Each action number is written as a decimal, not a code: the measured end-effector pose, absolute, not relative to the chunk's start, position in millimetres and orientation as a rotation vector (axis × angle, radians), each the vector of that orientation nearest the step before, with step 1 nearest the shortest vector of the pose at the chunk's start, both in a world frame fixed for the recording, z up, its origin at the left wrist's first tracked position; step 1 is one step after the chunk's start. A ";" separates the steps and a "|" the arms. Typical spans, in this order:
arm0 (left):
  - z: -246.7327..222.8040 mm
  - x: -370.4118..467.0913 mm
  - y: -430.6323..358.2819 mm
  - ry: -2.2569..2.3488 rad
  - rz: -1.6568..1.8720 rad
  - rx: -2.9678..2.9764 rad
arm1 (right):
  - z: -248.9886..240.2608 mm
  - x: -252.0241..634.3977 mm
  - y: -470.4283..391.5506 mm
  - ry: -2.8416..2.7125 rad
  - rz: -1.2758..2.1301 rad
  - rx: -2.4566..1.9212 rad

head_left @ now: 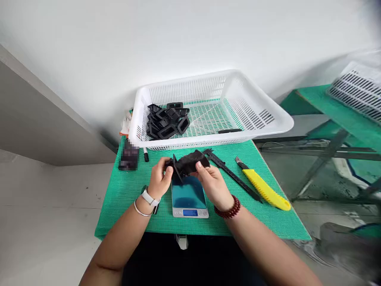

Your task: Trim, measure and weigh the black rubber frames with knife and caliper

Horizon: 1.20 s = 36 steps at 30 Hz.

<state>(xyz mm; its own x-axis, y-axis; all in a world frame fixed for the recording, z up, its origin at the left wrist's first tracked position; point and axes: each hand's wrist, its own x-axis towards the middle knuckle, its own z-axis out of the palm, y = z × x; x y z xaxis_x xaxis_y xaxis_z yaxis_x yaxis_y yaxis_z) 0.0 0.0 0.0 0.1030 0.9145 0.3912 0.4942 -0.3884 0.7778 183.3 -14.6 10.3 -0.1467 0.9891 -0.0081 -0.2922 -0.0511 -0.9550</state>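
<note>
Between my two hands is a black plastic part (192,162), with a thin flat flange at its left and a wide curved duct-like section at its right. My left hand (160,178) is closed on the small end beyond the flange. Thumb on top, my right hand (212,182) pinches the wide end. Directly under the part sits a small digital scale (189,195) with a lit blue display; its far edge is hidden by the part. Just right of my right hand lies a black caliper (235,176), pointing diagonally.
A white plastic basket (208,141) at the back holds several black frame-like pieces (168,121) on its left side. A yellow-handled knife (266,188) lies at right on the green mat (125,210). A marker (146,154) and a pixelated dark object (129,156) are at left.
</note>
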 end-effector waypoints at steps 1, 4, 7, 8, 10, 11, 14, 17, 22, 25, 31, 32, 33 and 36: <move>0.1 -0.2 -0.8 1.373 1.199 1.943 | 11.6 182.5 -14.1 -1.084 1.481 -0.945; 0.3 -0.9 -2.5 1.377 1.151 1.976 | 15.6 181.3 -13.8 -1.142 1.549 -0.985; 0.6 -1.5 -2.6 1.387 1.133 2.011 | 19.8 182.0 -15.4 -1.223 1.644 -1.026; 0.7 -1.7 -2.4 1.389 1.137 2.021 | 20.7 182.1 -16.2 -1.238 1.663 -1.014; 0.7 -1.8 -2.1 1.379 1.142 2.048 | 20.9 181.5 -17.5 -1.264 1.665 -0.969; 0.6 -1.7 -1.9 1.366 1.138 2.064 | 20.2 180.9 -18.0 -1.278 1.649 -0.952; -0.1 -1.6 -1.6 1.336 1.115 2.088 | 16.2 178.8 -18.6 -1.335 1.612 -0.953; -0.8 -1.7 -1.5 1.333 1.118 2.072 | 12.7 178.0 -17.9 -1.381 1.600 -0.938; 0.0 -1.1 -2.5 1.318 1.133 2.036 | 14.4 178.7 -15.3 -1.339 1.603 -0.975; 1.6 -0.8 -2.5 1.325 1.148 1.978 | 18.1 178.6 -14.6 -1.226 1.629 -0.992; 5.0 -3.8 1.8 1.409 1.280 1.737 | 19.2 178.8 -13.1 -0.884 1.683 -0.996; 5.4 -4.2 2.6 1.438 1.301 1.699 | 18.4 179.0 -12.4 -0.841 1.688 -0.988; 5.6 -4.5 3.1 1.465 1.315 1.670 | 17.4 179.3 -11.4 -0.808 1.687 -0.976; 5.4 -3.6 2.7 1.485 1.316 1.659 | 13.7 179.7 -8.0 -0.752 1.640 -0.941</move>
<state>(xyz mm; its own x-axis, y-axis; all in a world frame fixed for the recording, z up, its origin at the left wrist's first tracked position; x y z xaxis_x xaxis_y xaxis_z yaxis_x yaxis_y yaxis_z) -3.6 2.7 5.4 -0.0887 0.9495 0.3011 0.4131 -0.2400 0.8785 179.7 -8.0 13.7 -0.1379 0.9681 -0.2094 -0.4732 -0.2501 -0.8447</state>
